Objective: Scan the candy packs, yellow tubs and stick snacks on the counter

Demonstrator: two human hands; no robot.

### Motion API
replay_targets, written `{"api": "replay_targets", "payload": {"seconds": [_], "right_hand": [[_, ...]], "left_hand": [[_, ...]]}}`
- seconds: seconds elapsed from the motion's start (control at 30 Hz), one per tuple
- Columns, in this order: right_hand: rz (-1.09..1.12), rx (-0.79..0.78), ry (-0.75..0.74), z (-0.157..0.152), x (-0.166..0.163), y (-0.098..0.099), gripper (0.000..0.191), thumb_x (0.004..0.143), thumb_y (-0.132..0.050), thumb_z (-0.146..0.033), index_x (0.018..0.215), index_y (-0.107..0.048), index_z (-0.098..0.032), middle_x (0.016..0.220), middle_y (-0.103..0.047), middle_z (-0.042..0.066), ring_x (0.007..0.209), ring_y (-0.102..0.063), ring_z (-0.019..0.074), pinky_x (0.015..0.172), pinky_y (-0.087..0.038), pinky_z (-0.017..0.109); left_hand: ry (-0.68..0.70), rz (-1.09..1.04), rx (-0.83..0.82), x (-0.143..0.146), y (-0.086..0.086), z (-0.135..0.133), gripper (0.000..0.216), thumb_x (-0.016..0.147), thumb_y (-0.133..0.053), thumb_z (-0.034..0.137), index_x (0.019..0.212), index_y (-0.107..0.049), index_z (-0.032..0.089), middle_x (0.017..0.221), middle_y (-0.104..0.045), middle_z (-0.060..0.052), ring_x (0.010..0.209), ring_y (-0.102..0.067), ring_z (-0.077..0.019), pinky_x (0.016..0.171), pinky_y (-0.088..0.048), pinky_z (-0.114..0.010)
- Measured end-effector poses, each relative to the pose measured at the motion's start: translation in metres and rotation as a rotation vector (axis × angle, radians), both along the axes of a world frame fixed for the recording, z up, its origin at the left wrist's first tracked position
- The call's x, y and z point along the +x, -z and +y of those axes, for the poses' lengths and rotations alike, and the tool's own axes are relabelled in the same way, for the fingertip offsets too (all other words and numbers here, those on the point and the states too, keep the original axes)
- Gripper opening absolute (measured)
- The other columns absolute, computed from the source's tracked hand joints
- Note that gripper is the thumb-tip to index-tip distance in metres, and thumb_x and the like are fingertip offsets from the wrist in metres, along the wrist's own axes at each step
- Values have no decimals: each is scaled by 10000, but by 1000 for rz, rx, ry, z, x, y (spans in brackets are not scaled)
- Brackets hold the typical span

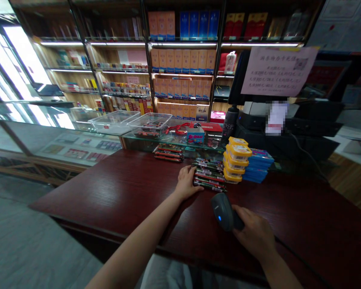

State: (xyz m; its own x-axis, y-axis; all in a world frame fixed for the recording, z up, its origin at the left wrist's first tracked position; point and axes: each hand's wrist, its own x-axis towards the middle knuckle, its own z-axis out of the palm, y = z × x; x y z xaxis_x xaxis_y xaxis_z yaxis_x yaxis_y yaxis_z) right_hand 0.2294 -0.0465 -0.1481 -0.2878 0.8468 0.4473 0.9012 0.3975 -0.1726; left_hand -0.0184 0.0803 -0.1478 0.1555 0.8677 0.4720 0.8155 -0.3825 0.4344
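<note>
My right hand [254, 230] is wrapped round the handle of a dark barcode scanner [223, 211], which shows a lit blue light. The scanner's head is just above the table, in front of a row of slim dark-wrapped sticks [209, 175]. At the left ends of those sticks is my left hand [186, 182], its fingers spread along them and its thumb apart at the near side. Whether the sticks are pens or wrapped snacks I cannot tell. A smaller pile of similar sticks [169, 153] lies farther back to the left.
Right of the sticks stand stacked yellow-lidded tubs [237, 160] and a blue stack of packets [258, 164]. Behind are a glass counter [128, 141], clear plastic trays [150, 120], a small blue-pink box [195, 134] and a monitor with a paper sign [278, 72]. The scanner's cable [297, 257] runs right.
</note>
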Motion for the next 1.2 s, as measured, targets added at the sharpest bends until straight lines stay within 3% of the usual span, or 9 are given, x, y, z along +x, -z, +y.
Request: {"api": "replay_targets", "payload": {"seconds": [0.13, 0.23, 0.37, 0.53, 0.73, 0.93, 1.2], "right_hand": [[-3, 18, -14, 0, 2, 5, 385, 732, -494, -143, 1102, -566, -215, 1048, -696, 49, 903, -661, 207, 731, -491, 307], [2, 44, -35, 0, 4, 8, 381, 744, -470, -135, 1107, -565, -203, 1058, -691, 66, 901, -662, 208, 725, -498, 309], [8, 60, -49, -1, 5, 12, 368, 764, -459, -146, 1112, -565, -202, 1051, -693, 78, 894, -666, 220, 709, -506, 320], [42, 64, -60, -1, 8, 18, 374, 751, -481, -161, 1109, -565, -228, 1044, -702, 56, 885, -674, 218, 714, -518, 312], [32, 106, -138, 7, 17, 24, 404, 729, -523, -164, 1120, -563, -257, 1003, -722, 10, 824, -697, 171, 676, -536, 230], [13, 65, -171, 12, 23, 25, 443, 730, -561, -170, 1163, -550, -263, 1030, -720, 5, 862, -697, 170, 719, -548, 215], [9, 43, -145, 13, 23, 26, 440, 712, -563, -163, 1143, -568, -252, 1001, -725, 16, 840, -700, 181, 697, -549, 229]], "left_hand": [[28, 21, 18, -13, -2, -1, 913, 526, -792, 536, 1313, -437, 238, 1333, -402, -126, 1287, -319, -331, 1079, -274, -496], [28, 46, 57, -29, -6, 2, 745, 691, -663, 577, 1308, -447, 221, 1332, -423, -124, 1276, -340, -290, 1088, -269, -458], [-138, 57, 113, -59, -13, 16, 424, 881, -472, 435, 1237, -499, 207, 1233, -513, -98, 1198, -415, -230, 1060, -304, -410], [-415, 105, 92, -104, -24, 42, 279, 857, -496, 236, 1126, -549, 186, 1156, -569, -99, 1114, -477, -229, 1005, -358, -378], [-456, 247, 27, -143, -32, 74, 286, 830, -458, 124, 1076, -582, 202, 1136, -601, -96, 1114, -488, -241, 959, -395, -358], [-363, 338, 6, -147, -28, 98, 329, 826, -451, 112, 1105, -592, 214, 1142, -585, -91, 1114, -485, -221, 974, -379, -336], [-523, 375, -30, -144, -33, 89, 174, 835, -511, 249, 902, -669, 217, 1082, -532, -126, 1072, -460, -298, 850, -409, -400]]}}
